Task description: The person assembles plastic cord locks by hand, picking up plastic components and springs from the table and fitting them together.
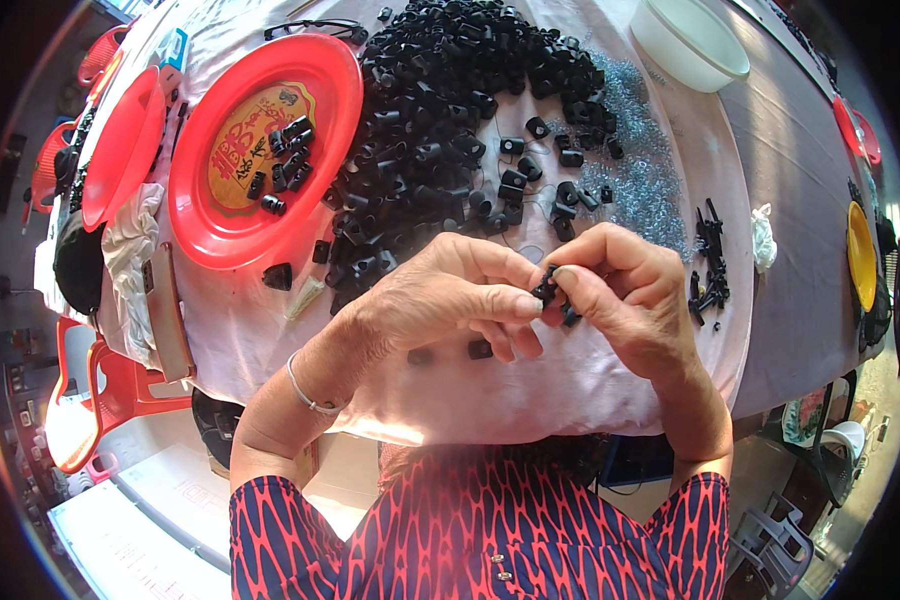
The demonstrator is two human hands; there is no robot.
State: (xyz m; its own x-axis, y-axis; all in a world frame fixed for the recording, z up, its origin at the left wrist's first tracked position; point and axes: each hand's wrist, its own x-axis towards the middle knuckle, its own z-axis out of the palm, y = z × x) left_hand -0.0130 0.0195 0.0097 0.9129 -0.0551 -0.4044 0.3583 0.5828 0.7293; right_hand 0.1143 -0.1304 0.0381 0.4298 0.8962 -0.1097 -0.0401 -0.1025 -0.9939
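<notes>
Here we are, left hand point(445, 282) and right hand point(625, 295) together, pinching one small black part point(545, 288) over the table's point(470, 410) near edge! A few black fittings point(295, 128) in the red tray point(192, 190), left, perhaps finished; the heap point(420, 130) beyond looks far bigger. Fingertips hide the held part's shape; the springs point(645, 170) blur together.

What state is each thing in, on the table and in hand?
Left hand, pinching black part
Right hand, pinching black part
Black part, held between both hands
Black caps, mostly heaped loose
Red tray, holding several caps
Springs, loose heap
Pins, loosely bunched
Tub, uncovered
</notes>
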